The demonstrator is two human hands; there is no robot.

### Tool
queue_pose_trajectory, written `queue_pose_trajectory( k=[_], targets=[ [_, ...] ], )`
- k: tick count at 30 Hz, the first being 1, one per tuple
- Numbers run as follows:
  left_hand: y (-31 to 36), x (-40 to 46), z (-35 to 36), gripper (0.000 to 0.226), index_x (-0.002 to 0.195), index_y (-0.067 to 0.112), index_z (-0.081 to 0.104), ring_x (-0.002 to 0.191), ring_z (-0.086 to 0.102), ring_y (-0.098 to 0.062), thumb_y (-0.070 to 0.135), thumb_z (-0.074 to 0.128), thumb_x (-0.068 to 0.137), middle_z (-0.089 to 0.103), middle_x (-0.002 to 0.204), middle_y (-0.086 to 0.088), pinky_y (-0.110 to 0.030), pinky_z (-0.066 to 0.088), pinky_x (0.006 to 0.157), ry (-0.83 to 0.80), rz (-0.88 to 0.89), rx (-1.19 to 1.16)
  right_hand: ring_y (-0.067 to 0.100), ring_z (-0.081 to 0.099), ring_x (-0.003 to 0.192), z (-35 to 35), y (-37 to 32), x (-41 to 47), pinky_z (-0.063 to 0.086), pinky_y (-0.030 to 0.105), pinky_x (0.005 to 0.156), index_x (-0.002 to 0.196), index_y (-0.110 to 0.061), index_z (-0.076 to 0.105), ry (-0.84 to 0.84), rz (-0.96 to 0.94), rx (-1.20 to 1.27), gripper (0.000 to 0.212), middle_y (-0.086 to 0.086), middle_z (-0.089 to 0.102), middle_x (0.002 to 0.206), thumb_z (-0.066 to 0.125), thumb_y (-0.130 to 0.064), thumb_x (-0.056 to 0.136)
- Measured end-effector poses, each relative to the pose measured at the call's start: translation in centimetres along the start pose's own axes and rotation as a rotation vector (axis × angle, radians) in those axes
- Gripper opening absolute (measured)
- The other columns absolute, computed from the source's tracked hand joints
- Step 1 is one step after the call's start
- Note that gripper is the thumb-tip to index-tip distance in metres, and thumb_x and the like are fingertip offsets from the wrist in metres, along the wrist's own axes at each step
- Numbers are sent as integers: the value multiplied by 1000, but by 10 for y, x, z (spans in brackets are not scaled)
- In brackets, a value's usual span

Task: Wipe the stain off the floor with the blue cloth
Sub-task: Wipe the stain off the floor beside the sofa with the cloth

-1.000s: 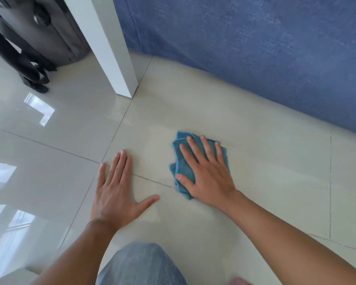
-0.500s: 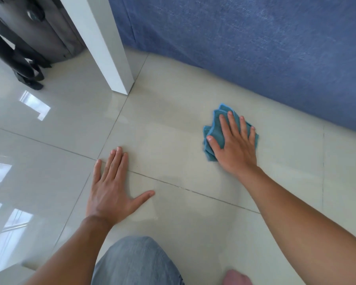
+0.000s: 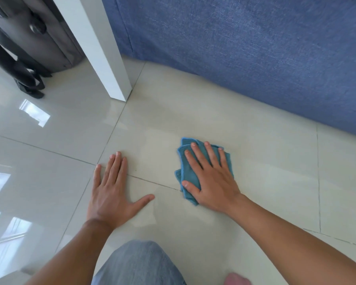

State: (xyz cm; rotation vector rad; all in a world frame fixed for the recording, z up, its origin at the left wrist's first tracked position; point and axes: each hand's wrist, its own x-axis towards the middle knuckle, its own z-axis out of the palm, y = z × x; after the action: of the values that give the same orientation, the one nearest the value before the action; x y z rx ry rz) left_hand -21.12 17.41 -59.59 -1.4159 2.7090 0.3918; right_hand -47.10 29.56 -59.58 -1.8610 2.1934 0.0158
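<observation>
Glossy pale-beige tiled floor (image 3: 255,140), grout lines crossing it, window glare on the tiles left of the folded blue microfibre cloth (image 3: 190,161). No distinct stain can be made out around the cloth; it may lie beneath it or be already lifted.

Item: cloth, folded into a thick pad, lying flat on the floor across a grout line (image 3: 152,183). Folding likely gives a firmer wiping face.

Item: right hand (image 3: 212,177), palm down on the cloth, fingers (image 3: 211,153) spread wide and flat, pressing rather than gripping, so the whole pad bears on the tile.

Item: left hand (image 3: 111,194), just left of the cloth and apart from it, flat on bare floor, fingers extended and empty; judged a prop for body weight.

Item: white square desk leg (image 3: 103,54), beyond the cloth to its left; dark grey bag with straps (image 3: 35,44) behind that.

Item: blue fabric panel (image 3: 245,48), beyond the cloth, meeting the floor.

Item: knee in grey-blue cloth (image 3: 136,264), nearer than the cloth; person evidently kneeling.
</observation>
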Motion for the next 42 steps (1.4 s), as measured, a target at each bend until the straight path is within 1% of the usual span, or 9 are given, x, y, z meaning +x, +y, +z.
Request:
queue_pose_trajectory(
  k=[4,7,11,15,21,27,34,39,42],
  targets=[
    [-1,1,0,125,158,4,19,156,7,-21,93,37,71,12,168,-10,-51,8,125,-18,10,-13,26,-6,159,-7,-27,64,0,57,126,162,-29,17,-35,-266,-15,82,-6,4,173,37,-69,93],
    [-1,2,-1,124,157,3,22,156,8,-21,92,39,72,13,167,-11,-51,7,125,-17,17,-22,23,-6,159,-8,-42,99,-2,54,126,162,-32,16,-34,-300,-12,80,-9,3,172,35,-69,94],
    [-3,1,0,123,158,5,20,156,7,-21,92,40,72,13,167,-10,-50,6,125,-13,15,-22,21,1,159,-6,-43,110,2,53,127,161,-34,19,48,-171,25,77,-12,9,172,32,-70,94],
    [-3,0,0,124,159,7,17,156,5,-20,93,38,72,11,168,-9,-49,5,126,-15,5,-6,24,3,159,-11,-13,104,1,54,127,161,-31,21,96,43,61,78,-9,10,172,30,-70,95],
    [-1,0,-3,123,160,9,13,156,1,-17,93,36,72,7,168,-6,-47,2,126,-11,-7,-11,26,-2,159,-9,50,43,-1,55,126,162,-29,15,111,293,63,77,-7,2,173,24,-69,97],
    [1,-1,-3,123,159,9,15,156,2,-16,92,39,71,10,168,-6,-45,2,126,9,-14,-12,27,-9,158,-2,57,-16,-3,55,126,163,-26,3,81,438,50,80,-4,-5,173,17,-69,97],
    [2,-1,-2,123,159,8,16,156,2,-17,91,40,71,10,168,-7,-46,2,126,11,-11,-9,30,-10,158,3,18,-30,-1,59,125,163,-21,11,17,236,18,85,0,-3,173,29,-69,95],
    [1,0,-1,124,159,8,17,156,4,-18,92,39,70,11,168,-7,-46,3,126,2,-12,-14,30,-2,159,-1,-15,18,3,60,125,162,-24,20,8,-68,13,84,-2,8,173,38,-69,92],
    [1,1,-1,124,158,7,19,156,8,-20,93,39,70,14,167,-9,-49,6,125,1,-10,-24,28,0,159,-3,-35,60,3,58,125,161,-27,21,30,-150,19,83,-4,11,172,39,-69,92]
  ],
)
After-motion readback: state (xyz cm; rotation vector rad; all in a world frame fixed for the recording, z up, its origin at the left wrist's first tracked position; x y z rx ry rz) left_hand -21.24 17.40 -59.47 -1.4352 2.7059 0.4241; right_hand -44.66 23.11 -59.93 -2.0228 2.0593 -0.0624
